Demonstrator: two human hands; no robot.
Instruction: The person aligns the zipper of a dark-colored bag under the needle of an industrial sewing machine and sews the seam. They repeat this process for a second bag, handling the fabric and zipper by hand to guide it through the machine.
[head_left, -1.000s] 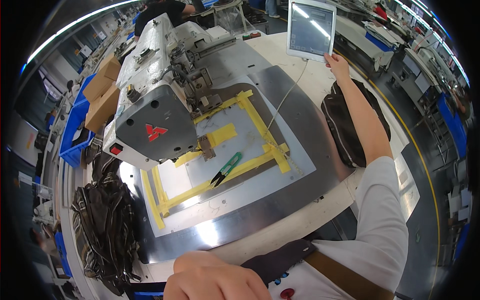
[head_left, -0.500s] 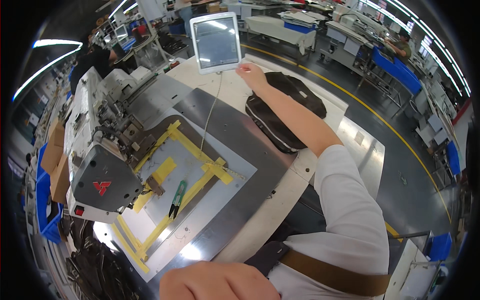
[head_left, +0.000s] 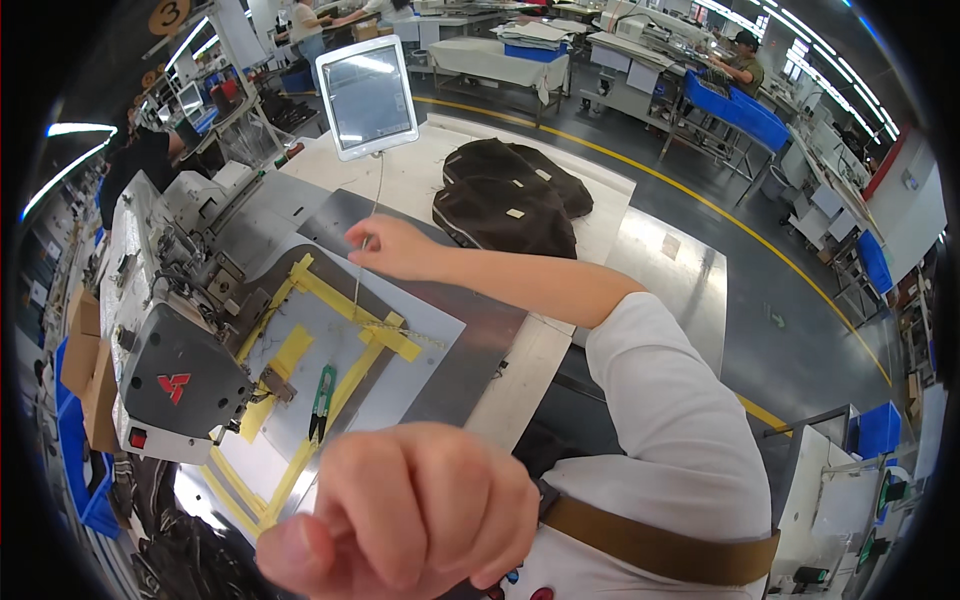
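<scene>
My right hand (head_left: 395, 248) is over the metal plate in front of the tablet-like screen (head_left: 367, 98), its fingertips closed around the thin cord (head_left: 376, 185) that hangs from the screen. Large and close at the bottom, my left hand (head_left: 410, 505) is curled into a fist; its palm side is hidden, so I cannot make out anything inside it. Green-handled thread snips (head_left: 322, 400) lie on the light sheet marked with yellow tape (head_left: 345, 305). To the left stands the grey sewing machine head (head_left: 170, 375).
Dark fabric pieces (head_left: 510, 195) lie on the table beyond my right forearm. More dark fabric (head_left: 195, 560) is bundled at lower left, beside a blue bin (head_left: 70, 450) and a cardboard box (head_left: 85, 350). Other people work at tables in the background.
My right hand has come from the screen's lower corner, nearer and to the left, onto the cord. My left fist has risen further into view. The whole view has shifted slightly.
</scene>
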